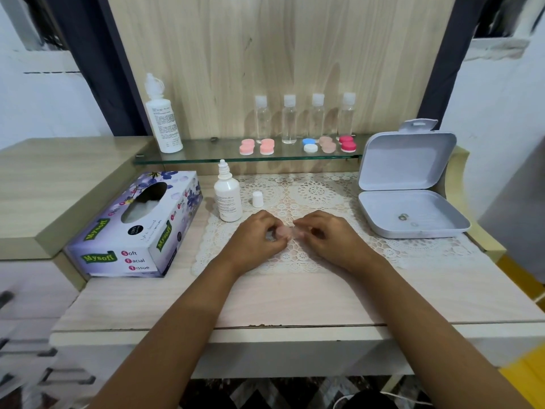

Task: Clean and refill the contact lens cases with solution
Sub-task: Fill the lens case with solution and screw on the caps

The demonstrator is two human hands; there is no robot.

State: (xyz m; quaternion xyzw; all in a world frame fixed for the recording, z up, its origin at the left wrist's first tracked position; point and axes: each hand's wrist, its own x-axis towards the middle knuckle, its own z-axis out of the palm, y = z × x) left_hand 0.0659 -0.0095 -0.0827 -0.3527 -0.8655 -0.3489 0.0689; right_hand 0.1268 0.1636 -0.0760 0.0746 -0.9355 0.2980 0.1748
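Your left hand (256,235) and right hand (328,235) each pinch 1 small, pale pink lens case (284,231) between them, over the white lace mat (318,193). It looks blurry. The mat lies on a pale wood table (295,299). A wood panel (265,54) stands behind, white walls (501,98) at both sides.

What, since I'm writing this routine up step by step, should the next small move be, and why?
Probably twist a lid off the pink lens case: the left hand and the right hand each pinch one end of it over the lace mat, and the small solution bottle stands uncapped, its cap beside it. Blur hides whether its lids are on.
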